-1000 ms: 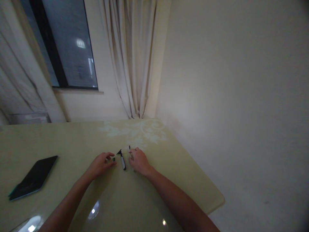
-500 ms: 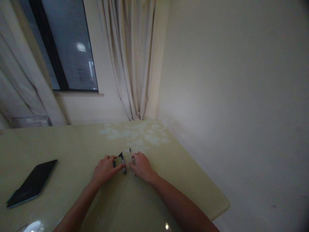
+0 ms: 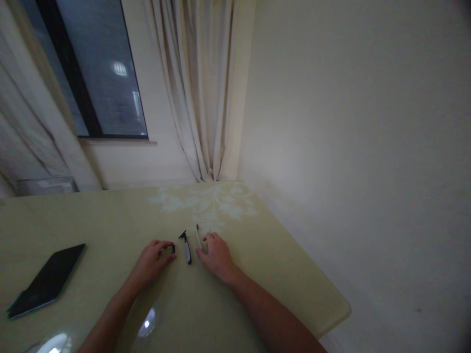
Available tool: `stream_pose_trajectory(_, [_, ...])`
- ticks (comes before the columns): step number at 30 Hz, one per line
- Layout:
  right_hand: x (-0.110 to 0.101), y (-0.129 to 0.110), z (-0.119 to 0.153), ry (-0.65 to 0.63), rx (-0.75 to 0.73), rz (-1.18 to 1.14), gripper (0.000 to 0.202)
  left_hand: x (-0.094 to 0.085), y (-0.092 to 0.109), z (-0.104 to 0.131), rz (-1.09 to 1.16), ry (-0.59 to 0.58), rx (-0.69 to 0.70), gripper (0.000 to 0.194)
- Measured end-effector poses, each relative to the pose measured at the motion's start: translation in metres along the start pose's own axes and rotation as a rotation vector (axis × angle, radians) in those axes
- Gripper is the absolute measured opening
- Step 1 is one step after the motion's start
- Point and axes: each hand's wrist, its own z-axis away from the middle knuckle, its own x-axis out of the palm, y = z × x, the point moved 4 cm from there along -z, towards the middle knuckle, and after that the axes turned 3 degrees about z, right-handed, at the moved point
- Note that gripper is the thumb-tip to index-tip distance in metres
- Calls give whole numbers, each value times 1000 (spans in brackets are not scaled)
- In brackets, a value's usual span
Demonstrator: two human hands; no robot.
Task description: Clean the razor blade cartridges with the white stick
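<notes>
A razor (image 3: 187,249) with a dark head and a grey-and-black handle lies on the table between my two hands. Just left of it, my left hand (image 3: 151,260) has thumb and fingertips closed at the two ends of a small dark block-like piece (image 3: 173,249), whose kind is too small to make out. To the razor's right is a thin white toothbrush (image 3: 198,237) with a dark head that points away from me. My right hand (image 3: 216,255) pinches its handle between thumb and fingers, hiding the lower part.
A flat black folder-like object (image 3: 47,279) lies on the left side of the pale glossy table (image 3: 287,289). A wall (image 3: 331,171) runs along the table's right edge. Curtains (image 3: 206,98) and a window (image 3: 99,68) are beyond the far edge.
My left hand has drawn back leftward off the razor, and its fingers are now at the small dark piece. The razor and toothbrush stay in about the same place, my right hand beside them.
</notes>
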Motion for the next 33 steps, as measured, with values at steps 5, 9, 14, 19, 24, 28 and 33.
stream_pose_trajectory(5, [4, -4, -1, -5, 13, 27, 30, 0, 8, 4, 4, -3, -10, 55])
stream_pose_trajectory(9, [3, -3, -1, -8, 14, 29, 31, -1, 4, 5, 27, 23, -29, 53])
stream_pose_trajectory(14, [4, 1, -1, -10, 9, -6, 27, -1, 10, 8, -53, 72, -26, 57])
stream_pose_trajectory(19, [3, 6, -3, 11, 6, -72, 24, 8, 64, 16, -410, 95, 59, 50])
stream_pose_trajectory(24, [0, 13, -4, 68, 19, -257, 16, 20, 99, 9, -585, -20, -45, 48])
stream_pose_trajectory(28, [-3, 16, -5, 166, 55, -410, 13, 22, 100, 4, -566, -46, -90, 40])
stream_pose_trajectory(33, [-12, 11, -4, 277, 55, -630, 17, 10, 108, 18, -541, 10, -9, 44])
